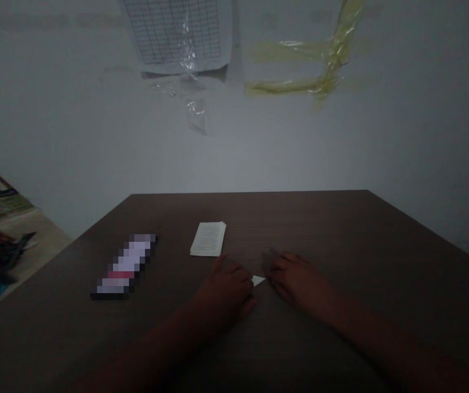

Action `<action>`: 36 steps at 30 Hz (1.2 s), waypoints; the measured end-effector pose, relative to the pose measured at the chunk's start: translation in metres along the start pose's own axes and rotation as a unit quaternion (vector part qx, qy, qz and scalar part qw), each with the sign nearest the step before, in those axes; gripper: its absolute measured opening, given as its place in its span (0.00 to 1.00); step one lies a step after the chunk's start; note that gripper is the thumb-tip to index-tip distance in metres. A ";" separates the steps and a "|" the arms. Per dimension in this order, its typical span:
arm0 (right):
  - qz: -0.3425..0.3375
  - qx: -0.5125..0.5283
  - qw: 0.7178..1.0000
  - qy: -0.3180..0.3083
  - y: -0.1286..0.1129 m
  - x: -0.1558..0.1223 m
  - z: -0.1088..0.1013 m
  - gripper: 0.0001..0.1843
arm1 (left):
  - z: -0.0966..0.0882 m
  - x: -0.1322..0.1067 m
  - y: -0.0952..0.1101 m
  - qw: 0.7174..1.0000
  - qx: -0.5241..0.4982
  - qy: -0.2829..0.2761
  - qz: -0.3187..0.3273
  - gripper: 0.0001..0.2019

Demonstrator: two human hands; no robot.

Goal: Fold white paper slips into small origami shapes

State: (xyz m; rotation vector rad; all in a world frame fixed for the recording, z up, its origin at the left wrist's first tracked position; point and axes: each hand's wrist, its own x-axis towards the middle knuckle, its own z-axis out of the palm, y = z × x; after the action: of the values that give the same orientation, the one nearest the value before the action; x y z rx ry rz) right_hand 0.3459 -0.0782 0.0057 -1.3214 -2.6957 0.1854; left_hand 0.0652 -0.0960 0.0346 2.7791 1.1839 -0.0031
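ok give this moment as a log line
left hand: white paper piece | right hand: same piece | nearby: printed sheets, dark table

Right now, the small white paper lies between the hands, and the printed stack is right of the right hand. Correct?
No: the head view shows the printed stack ahead of the left hand, not right of the right hand. The small white paper does lie between them.

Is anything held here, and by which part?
A small white paper piece sits between the left hand and right hand at their fingertips; whether either holds it cannot be told.
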 end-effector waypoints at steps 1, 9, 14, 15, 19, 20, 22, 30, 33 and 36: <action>-0.001 -0.005 1.000 -0.003 -0.001 0.000 0.000 0.16 | 0.000 0.002 0.001 1.000 0.003 -0.001 -0.010 0.04; 0.003 0.023 0.999 0.028 -0.008 0.003 0.009 0.13 | 0.008 0.007 -0.003 0.998 -0.024 -0.003 -0.057 0.11; -0.021 0.068 0.997 0.029 -0.015 0.003 0.011 0.13 | 0.009 0.004 -0.002 0.993 -0.081 0.008 -0.083 0.13; -0.029 0.080 0.996 0.028 -0.017 0.002 0.011 0.13 | 0.009 0.004 -0.003 0.992 -0.092 0.012 -0.086 0.13; -0.046 0.127 0.990 0.041 -0.020 0.003 0.015 0.12 | 0.013 0.006 -0.008 0.988 -0.125 0.021 -0.090 0.13; -0.048 0.135 0.989 0.047 -0.020 0.003 0.018 0.11 | 0.015 0.006 -0.009 0.987 -0.135 0.028 -0.087 0.13; -0.053 0.152 0.985 0.059 -0.019 0.003 0.023 0.11 | 0.016 0.007 -0.012 0.982 -0.167 0.040 -0.081 0.12; -0.077 0.303 0.943 0.113 -0.014 0.006 0.034 0.15 | 0.022 0.013 -0.017 0.951 -0.287 0.107 -0.049 0.10; -0.049 0.353 0.926 0.127 -0.013 0.007 0.036 0.11 | 0.029 0.017 -0.019 0.940 -0.312 0.126 -0.049 0.09; -0.010 0.387 0.913 0.130 -0.011 0.009 0.039 0.08 | 0.034 0.019 -0.021 0.935 -0.328 0.126 -0.040 0.09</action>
State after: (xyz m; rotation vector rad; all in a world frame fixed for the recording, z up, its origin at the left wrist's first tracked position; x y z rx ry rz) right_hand 0.3247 -0.0799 -0.0304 -0.9677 -2.0440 0.8941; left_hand 0.0649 -0.0723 -0.0023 2.1762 1.0861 0.6361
